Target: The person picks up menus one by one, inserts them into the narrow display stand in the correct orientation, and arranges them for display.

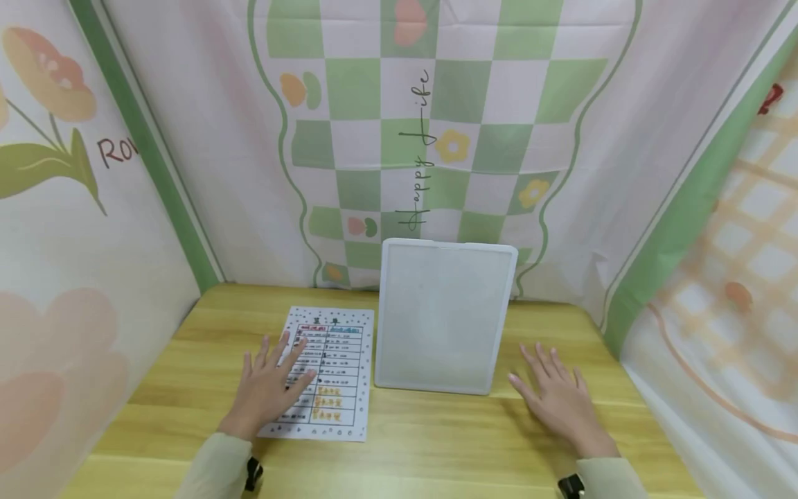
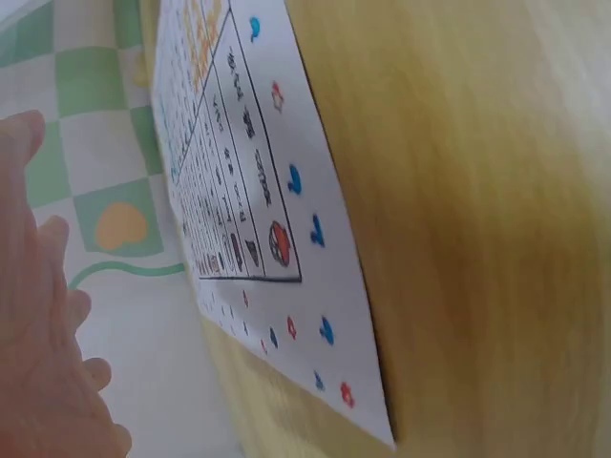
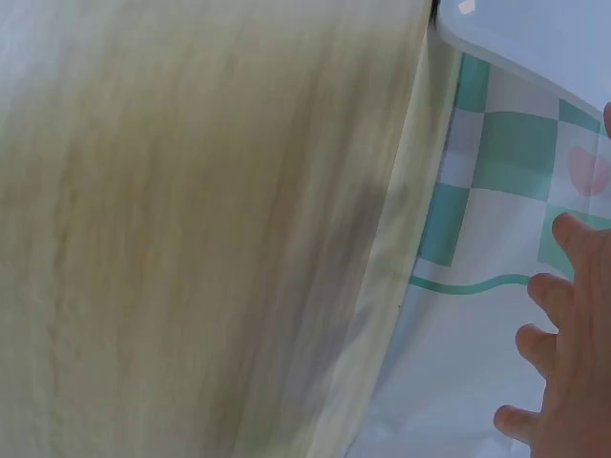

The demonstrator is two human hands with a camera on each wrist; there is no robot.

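A printed paper sheet (image 1: 326, 371) with a table of rows and small pictures lies flat on the wooden table (image 1: 436, 443). My left hand (image 1: 274, 384) rests on the sheet's left half with fingers spread and straight. Beside the sheet, a white board (image 1: 444, 315) stands tilted back against the cloth wall. To its right, my right hand (image 1: 557, 400) lies flat on the bare wood, fingers straight, holding nothing. The left wrist view shows the sheet (image 2: 258, 210) close up with my left hand (image 2: 43, 324) at its edge. In the right wrist view my right hand (image 3: 573, 363) shows beside the table (image 3: 191, 239).
Patterned cloth walls (image 1: 436, 125) with green checks and flowers close in the table at the back and both sides. Bare wood lies in front of both hands and at the table's left and right ends.
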